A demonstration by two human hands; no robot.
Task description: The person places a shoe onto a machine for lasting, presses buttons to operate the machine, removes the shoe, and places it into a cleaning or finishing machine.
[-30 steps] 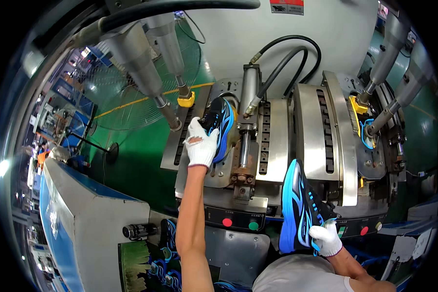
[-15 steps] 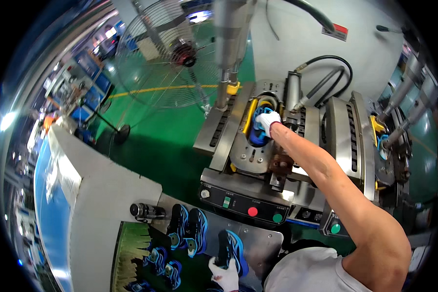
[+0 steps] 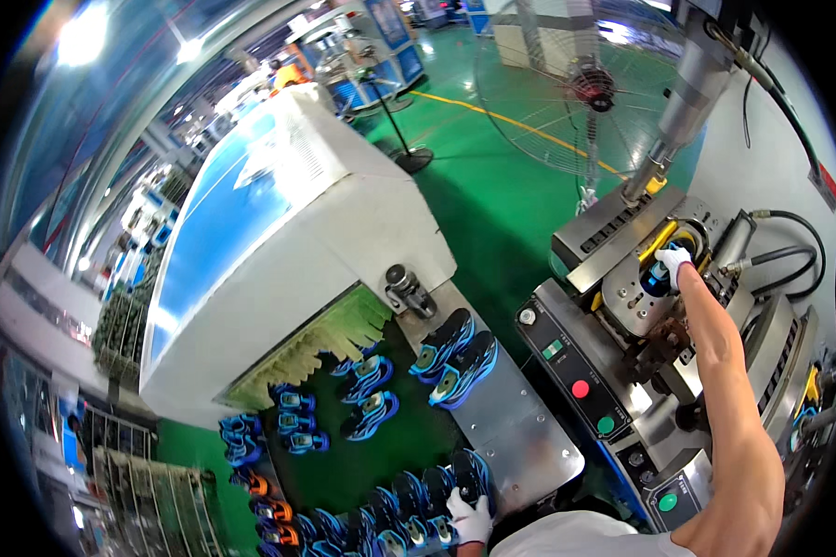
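Both my hands wear white gloves. My right hand (image 3: pixel 673 259) reaches into the press station and grips a black and blue sports shoe (image 3: pixel 657 277) seated there beside a yellow bar (image 3: pixel 658 241). Low in the view, my left hand (image 3: pixel 469 517) has its fingers at the near end of another black and blue shoe (image 3: pixel 472 472), at the right end of a row of similar shoes (image 3: pixel 381 509). A pair of black and blue shoes (image 3: pixel 464 369) lies farther up, on the metal plate (image 3: pixel 520 446).
A control panel (image 3: pixel 571 371) with coloured buttons fronts the press. A dark flask (image 3: pixel 409 290) stands by the white tunnel housing (image 3: pixel 316 232), whose mouth has a green fringe (image 3: pixel 330 339). More shoes (image 3: pixel 297 422) lie on the dark belt. A large fan (image 3: pixel 593 88) stands behind.
The view has swung left, bringing more of the belt and shoe rows into sight. My left hand remains at its shoe. My right hand stays on the shoe in the press.
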